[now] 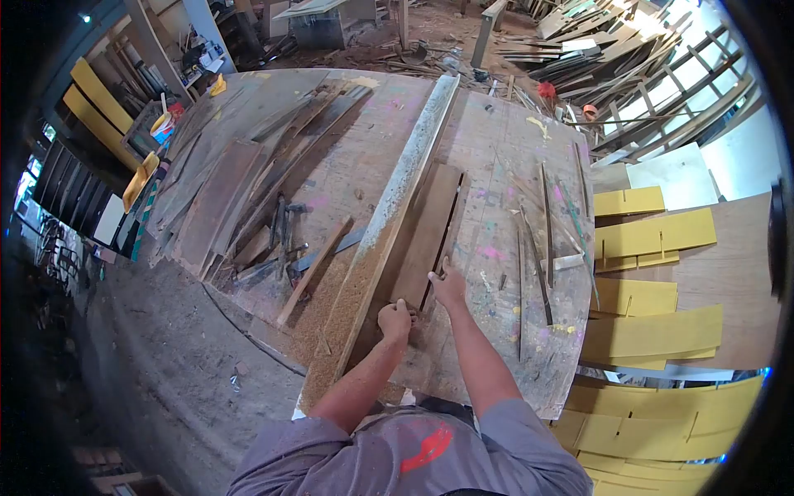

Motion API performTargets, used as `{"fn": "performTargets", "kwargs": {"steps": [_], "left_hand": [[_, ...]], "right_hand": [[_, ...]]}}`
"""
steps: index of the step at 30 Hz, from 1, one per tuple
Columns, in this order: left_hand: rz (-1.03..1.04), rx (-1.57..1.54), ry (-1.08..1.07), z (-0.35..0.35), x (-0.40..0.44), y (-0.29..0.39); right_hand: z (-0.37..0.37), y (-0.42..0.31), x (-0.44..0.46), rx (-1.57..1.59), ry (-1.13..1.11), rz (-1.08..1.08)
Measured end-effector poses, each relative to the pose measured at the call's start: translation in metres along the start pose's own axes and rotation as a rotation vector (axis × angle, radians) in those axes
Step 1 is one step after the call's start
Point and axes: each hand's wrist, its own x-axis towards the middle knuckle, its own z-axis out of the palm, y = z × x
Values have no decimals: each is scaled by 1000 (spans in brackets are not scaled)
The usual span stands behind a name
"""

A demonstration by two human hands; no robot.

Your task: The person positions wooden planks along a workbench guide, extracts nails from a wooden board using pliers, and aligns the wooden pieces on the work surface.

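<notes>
A brown wooden board [423, 223] lies lengthwise on the worktable, beside a long raised plank [403, 186] coated with pale dust and sawdust. My left hand [397, 320] is closed at the board's near end, fingers curled over it; its fingertips are partly hidden. Just right of it and a little farther away, my right hand [447, 286] straddles a narrow wooden strip [456, 217], with the thumb on the left and the fingers on the right. A dark gap runs between board and strip.
Sawdust [351, 293] covers the table's near left part. Scrap boards [223, 194], a clamp-like dark tool [285, 223] and a loose stick [314, 269] lie left. Thin strips [546, 240] lie right. Yellow panels [653, 335] flank the worktable [488, 331]; a cable [248, 335] runs along the floor.
</notes>
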Motion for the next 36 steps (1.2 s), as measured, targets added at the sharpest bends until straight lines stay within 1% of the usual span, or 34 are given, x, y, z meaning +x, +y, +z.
{"fn": "performTargets", "kwargs": {"steps": [5, 8, 11, 14, 16, 17, 20, 23, 26, 29, 32, 35, 36], "left_hand": [[10, -9, 33, 21, 13, 17], [20, -32, 51, 34, 12, 34], [86, 162, 105, 45, 25, 37], [96, 184, 136, 59, 38, 44], [60, 74, 119, 65, 33, 53], [41, 20, 111, 68, 31, 53], [109, 141, 122, 75, 17, 37], [163, 239, 120, 85, 41, 21], [213, 386, 228, 94, 52, 22], [216, 321, 211, 101, 72, 12], [242, 381, 220, 106, 31, 63], [296, 444, 276, 117, 50, 59], [272, 421, 257, 120, 58, 57]], "right_hand": [[-2, 3, 30, -6, 20, -20], [-5, 2, 46, 74, -4, 17], [-16, -5, 60, 34, -61, 33], [-20, -8, 76, 132, -112, 109], [-14, -2, 89, 167, -85, 86], [-12, 0, 92, 184, -72, 77], [-10, 5, 95, 127, -60, 50], [-19, -2, 93, 151, -95, 81], [-4, 12, 102, 87, 49, -72], [11, 28, 121, -97, 204, -228], [-31, -10, 117, 136, -96, 72], [-40, -17, 127, 145, -102, 75], [-49, -25, 128, 125, -120, 90]]}}
